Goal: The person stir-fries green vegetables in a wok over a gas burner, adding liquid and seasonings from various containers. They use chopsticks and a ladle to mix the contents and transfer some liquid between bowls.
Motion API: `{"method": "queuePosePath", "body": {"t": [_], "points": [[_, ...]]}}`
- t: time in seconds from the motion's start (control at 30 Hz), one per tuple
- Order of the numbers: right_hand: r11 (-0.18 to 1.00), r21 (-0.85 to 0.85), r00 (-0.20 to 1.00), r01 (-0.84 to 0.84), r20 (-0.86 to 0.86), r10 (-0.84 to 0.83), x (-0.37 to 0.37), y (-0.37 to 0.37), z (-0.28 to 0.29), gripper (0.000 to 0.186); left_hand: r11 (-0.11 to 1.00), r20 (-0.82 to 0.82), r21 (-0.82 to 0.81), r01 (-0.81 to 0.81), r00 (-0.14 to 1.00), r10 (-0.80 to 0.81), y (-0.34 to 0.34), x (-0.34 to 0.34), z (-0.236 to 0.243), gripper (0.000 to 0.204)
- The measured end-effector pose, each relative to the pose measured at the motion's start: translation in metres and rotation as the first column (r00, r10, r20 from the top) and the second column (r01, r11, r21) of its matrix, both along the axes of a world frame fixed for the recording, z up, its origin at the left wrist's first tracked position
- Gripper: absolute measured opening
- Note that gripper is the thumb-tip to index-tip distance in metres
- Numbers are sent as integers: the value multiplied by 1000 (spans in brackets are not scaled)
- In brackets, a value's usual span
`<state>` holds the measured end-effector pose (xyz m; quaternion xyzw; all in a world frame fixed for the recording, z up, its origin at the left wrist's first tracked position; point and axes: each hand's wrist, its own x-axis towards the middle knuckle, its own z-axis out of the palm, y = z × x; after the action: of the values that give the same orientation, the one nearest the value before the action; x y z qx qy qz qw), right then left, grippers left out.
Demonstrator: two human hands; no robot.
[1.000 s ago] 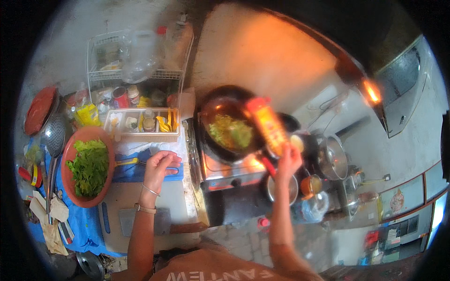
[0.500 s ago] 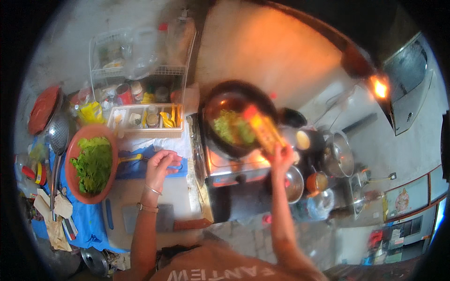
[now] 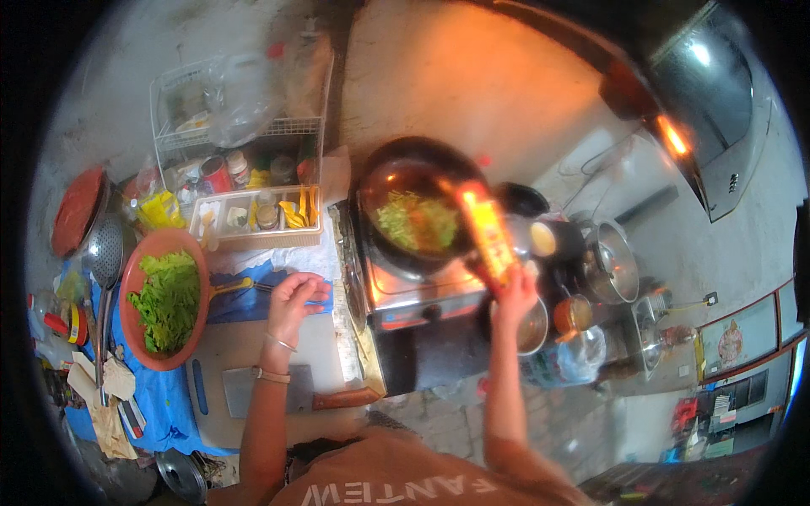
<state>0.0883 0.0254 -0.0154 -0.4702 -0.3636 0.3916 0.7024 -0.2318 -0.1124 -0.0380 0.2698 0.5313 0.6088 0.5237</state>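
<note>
In my right hand [image 3: 516, 297] is a long, narrow red-and-yellow package [image 3: 488, 232], its upper end leaning over the right rim of a dark wok [image 3: 468, 169]. Chopped pale-green vegetables [image 3: 413, 221] lie in the wok, which sits on a lit-looking metal stove [image 3: 392, 295]. My left hand [image 3: 295, 299] hovers over a blue cloth [image 3: 240, 314], its fingers curled in together; anything in them is too small to make out. Left of that hand lies a utensil with a yellow handle [image 3: 229, 287], touching a reddish plastic basin [image 3: 133, 282] of green leaves [image 3: 167, 305].
A cleaver [image 3: 346, 398] rests on the white board [image 3: 329, 358] near my body. A seasoning tray [image 3: 253, 239] stands before a wire rack [image 3: 291, 126]. Metal pots [image 3: 609, 263] crowd the right side, and a perforated ladle [image 3: 106, 249] lies far left.
The package has turned more upright and shifted slightly right over the wok's rim. My left hand stays curled in nearly the same place. The whole view has shifted a little.
</note>
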Motion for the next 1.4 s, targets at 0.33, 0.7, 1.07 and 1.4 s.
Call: {"method": "queuePosePath", "body": {"t": [0.33,0.7,1.07,1.4], "points": [[776,215,31,-593,-957,288,-40,-43,-68,26,967,-89,143,210,976,-198,23,52,8,13],[408,-18,323,-913,-645,693,-140,-106,-54,35,934,-704,356,-27,650,287,0,44,42,27],[365,-421,531,-830,-395,750,-112,-144,-58,30,989,-710,123,-76,690,141,5,-103,-43,21],[526,-543,747,-654,-355,562,-59,-185,-74,20,979,-566,201,-24,813,136,27,-122,-82,27]]}}
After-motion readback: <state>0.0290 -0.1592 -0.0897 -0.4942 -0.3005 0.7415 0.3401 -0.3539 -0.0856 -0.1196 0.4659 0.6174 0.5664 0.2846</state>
